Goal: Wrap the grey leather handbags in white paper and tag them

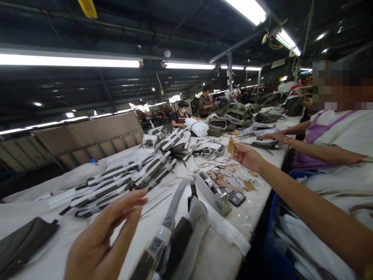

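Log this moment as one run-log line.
right hand: holding tan piece | left hand: raised, empty | tape dispenser: on table, beside phone

- One tan piece (230, 146)
- One tape dispenser (215, 195)
- One phone (237, 198)
- One blue bin (270, 233)
- One tied white bundle (196, 127)
- One counter (217, 249)
- Wrapped straps (112, 182): many, overlapping, uncountable
- Scraps (230, 174): many, scattered, uncountable
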### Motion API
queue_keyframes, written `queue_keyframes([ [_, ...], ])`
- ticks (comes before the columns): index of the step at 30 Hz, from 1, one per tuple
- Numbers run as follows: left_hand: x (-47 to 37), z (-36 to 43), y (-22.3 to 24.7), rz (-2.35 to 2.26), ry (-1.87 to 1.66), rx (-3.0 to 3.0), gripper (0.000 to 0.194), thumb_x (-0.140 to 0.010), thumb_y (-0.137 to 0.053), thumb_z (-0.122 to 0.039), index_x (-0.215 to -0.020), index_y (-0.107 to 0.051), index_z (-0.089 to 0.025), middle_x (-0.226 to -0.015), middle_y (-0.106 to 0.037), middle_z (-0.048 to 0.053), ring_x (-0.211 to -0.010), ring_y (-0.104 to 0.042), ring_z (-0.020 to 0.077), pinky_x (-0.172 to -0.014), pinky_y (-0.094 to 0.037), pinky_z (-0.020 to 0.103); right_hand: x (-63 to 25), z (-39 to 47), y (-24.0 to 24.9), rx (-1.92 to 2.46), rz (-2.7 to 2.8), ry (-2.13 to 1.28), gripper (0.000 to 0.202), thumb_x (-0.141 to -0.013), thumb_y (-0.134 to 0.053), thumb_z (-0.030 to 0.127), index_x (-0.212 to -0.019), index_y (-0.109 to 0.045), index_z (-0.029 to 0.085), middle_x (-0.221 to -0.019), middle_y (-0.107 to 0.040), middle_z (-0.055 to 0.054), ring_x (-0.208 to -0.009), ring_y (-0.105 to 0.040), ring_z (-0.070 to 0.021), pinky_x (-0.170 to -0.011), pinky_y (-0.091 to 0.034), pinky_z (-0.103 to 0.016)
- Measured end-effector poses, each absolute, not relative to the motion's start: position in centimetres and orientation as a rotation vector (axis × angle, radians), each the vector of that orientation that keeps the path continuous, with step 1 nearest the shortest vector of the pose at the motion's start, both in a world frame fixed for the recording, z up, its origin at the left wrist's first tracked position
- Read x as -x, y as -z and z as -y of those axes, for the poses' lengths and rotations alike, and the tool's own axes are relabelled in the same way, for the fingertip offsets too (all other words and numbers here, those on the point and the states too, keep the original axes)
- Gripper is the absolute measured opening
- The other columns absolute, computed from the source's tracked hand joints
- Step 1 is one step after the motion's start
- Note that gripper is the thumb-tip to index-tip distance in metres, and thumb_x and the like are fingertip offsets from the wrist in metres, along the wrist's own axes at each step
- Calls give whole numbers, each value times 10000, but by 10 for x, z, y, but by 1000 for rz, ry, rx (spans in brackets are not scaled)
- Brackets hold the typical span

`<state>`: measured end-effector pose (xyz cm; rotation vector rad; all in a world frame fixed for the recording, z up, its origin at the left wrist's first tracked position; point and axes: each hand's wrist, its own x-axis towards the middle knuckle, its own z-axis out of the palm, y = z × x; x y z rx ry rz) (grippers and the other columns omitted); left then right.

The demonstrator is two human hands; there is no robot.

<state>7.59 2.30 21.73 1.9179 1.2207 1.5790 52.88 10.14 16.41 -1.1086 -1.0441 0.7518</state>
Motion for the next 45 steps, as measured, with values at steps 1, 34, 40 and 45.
queue_keyframes([
  [1,-92,-23,-231,-1099,-1487,-2070,370,-780,-714,-497,-1080,-736,-280,-1034,-735,56,-876,-710,265,-804,-611,363,-512,-90,-169,1057,1063,-813,213,-849,-572,411,-948,-588,222,-985,-721,-93,-892,-708,-218,-838,-568,-367],
  [34,-142,-42,-282,-586,-600,-1628,276,-882,-693,-402,-891,-618,-137,-717,-543,-23,-466,-276,7,-416,-138,172,-362,0,-146,971,1484,-662,285,-924,-627,464,-1084,-663,230,-1051,-691,-59,-969,-643,-212,-868,-512,-324],
  [40,-147,-39,-287,-627,-529,-1709,300,-851,-720,-424,-901,-635,-141,-716,-595,-8,-464,-316,15,-422,-174,184,-346,9,-155,884,1530,-452,514,-922,-622,479,-1388,-525,287,-1422,-544,-82,-1268,-544,-276,-1092,-444,-453],
  [45,-150,-36,-290,-577,-550,-1689,285,-853,-723,-409,-908,-638,-142,-759,-608,4,-485,-335,21,-422,-166,185,-332,11,-160,975,1584,-454,474,-933,-614,458,-1373,-571,288,-1366,-604,-66,-1253,-570,-294,-1093,-447,-493],
])
